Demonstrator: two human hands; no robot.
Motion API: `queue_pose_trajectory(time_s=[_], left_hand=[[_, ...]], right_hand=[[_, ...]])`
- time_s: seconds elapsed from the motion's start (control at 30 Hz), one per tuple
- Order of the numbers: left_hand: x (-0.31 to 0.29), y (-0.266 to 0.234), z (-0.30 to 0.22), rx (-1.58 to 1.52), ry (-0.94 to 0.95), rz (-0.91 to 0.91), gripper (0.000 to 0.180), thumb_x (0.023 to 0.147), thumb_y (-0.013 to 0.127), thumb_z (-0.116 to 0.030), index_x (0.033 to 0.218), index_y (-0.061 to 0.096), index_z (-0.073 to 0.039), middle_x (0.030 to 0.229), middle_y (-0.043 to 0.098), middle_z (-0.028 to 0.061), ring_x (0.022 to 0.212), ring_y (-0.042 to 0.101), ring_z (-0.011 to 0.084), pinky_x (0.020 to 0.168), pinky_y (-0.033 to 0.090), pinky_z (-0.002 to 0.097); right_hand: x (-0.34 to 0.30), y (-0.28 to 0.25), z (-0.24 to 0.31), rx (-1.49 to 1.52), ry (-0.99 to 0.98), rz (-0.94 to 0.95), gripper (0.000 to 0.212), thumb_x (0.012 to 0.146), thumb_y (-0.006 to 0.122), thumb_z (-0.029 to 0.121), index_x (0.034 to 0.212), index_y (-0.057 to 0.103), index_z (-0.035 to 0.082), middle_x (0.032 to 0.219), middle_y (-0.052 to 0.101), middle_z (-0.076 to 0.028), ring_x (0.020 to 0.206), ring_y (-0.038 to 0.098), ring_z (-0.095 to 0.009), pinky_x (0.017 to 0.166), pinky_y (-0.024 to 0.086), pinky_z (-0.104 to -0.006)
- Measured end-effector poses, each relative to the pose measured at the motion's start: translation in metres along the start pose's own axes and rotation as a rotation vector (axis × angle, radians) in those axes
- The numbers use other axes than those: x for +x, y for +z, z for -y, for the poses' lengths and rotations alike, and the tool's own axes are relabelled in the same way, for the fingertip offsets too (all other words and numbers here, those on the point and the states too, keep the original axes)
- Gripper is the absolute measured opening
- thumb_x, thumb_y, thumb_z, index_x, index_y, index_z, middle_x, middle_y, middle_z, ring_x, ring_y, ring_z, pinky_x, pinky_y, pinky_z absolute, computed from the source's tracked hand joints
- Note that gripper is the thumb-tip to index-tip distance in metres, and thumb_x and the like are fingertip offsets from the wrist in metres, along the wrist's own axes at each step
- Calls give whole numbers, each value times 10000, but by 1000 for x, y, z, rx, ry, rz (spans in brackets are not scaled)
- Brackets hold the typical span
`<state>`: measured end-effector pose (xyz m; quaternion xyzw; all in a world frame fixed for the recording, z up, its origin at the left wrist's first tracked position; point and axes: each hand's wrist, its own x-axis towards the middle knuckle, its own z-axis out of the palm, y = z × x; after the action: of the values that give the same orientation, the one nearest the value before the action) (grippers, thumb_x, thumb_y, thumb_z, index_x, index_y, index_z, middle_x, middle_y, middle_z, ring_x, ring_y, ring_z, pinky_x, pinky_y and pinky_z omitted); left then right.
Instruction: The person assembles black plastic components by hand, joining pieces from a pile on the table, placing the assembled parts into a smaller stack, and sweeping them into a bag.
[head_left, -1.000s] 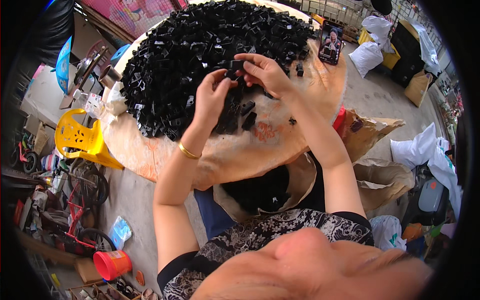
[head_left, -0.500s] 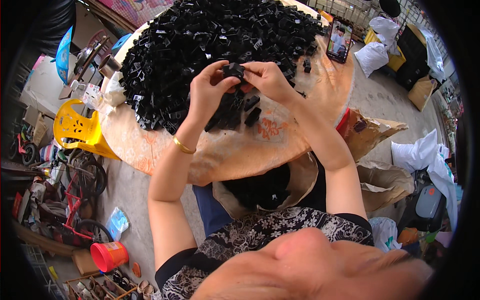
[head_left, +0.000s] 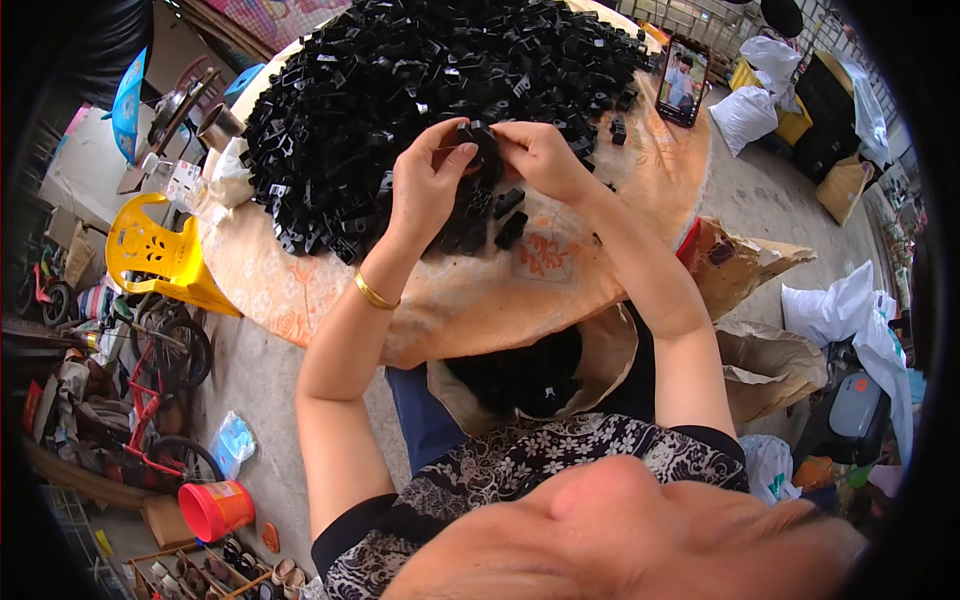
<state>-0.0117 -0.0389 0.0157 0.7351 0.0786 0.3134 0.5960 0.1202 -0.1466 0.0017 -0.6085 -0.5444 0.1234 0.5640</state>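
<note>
Above the near side of a big heap of small black plastic parts (head_left: 330,120), my two hands meet at one small blocky black plastic part (head_left: 478,134). My left hand (head_left: 428,185) pinches it between thumb and fingers; a gold bangle circles that wrist. My right hand (head_left: 548,160) closes its fingertips on the part's other side. Its exact kind is too small and dark to make out. Just below the hands, a few single black parts (head_left: 511,230) lie on the orange patterned tablecloth (head_left: 450,320).
An open brown sack (head_left: 612,362) with black parts inside stands at my lap, under the table edge. A phone (head_left: 683,82) is propped at the table's right. A yellow chair (head_left: 155,250) is at the left, and a torn carton (head_left: 735,262) stands to the right.
The black part has turned between my fingers and now sits more upright. My left hand has shifted slightly to the right, and my right-hand fingers have changed their grip a little.
</note>
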Motion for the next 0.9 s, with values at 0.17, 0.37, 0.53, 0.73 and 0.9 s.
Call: queue_pose_trajectory(time_s=[0.17, 0.37, 0.53, 0.73, 0.9], left_hand=[[3, -2, 2, -84, -42, -25, 251, 861, 544, -3, 1109, 543, 32, 986, 602, 70, 856, 583, 111, 772, 533, 270], [4, -4, 4, 123, 22, -35, 245, 823, 591, 19, 1068, 578, 22, 947, 622, 44, 843, 581, 83, 747, 493, 215], [1, -3, 5, 117, 69, -96, 252, 816, 593, 31, 1068, 585, 19, 930, 629, 35, 839, 583, 83, 750, 480, 205], [0, -1, 3, 218, 89, -81, 261, 815, 590, 33, 1075, 592, 13, 937, 632, 40, 845, 583, 84, 766, 472, 203], [-8, 6, 0, 196, -31, -39, 426, 813, 648, -66, 1201, 500, 31, 846, 602, 11, 783, 538, 47, 720, 439, 174]], right_hand=[[0, -7, 8, 82, 99, 74, 222, 852, 476, -19, 1041, 593, -30, 770, 592, -8, 661, 521, -62, 586, 440, -214], [-2, 5, 2, -211, -284, -152, 198, 821, 526, 32, 994, 619, 5, 784, 623, -148, 651, 603, -228, 582, 471, -303], [-5, 10, 12, -352, -347, -228, 200, 803, 539, 45, 986, 614, 20, 780, 608, -158, 684, 602, -306, 590, 483, -334], [-4, 6, 8, -421, -375, -245, 195, 806, 546, 62, 986, 614, 28, 767, 604, -145, 669, 600, -306, 579, 486, -345], [-7, 11, 15, -504, -287, -214, 206, 806, 536, 49, 996, 615, 33, 841, 604, -144, 728, 598, -304, 634, 495, -341]])
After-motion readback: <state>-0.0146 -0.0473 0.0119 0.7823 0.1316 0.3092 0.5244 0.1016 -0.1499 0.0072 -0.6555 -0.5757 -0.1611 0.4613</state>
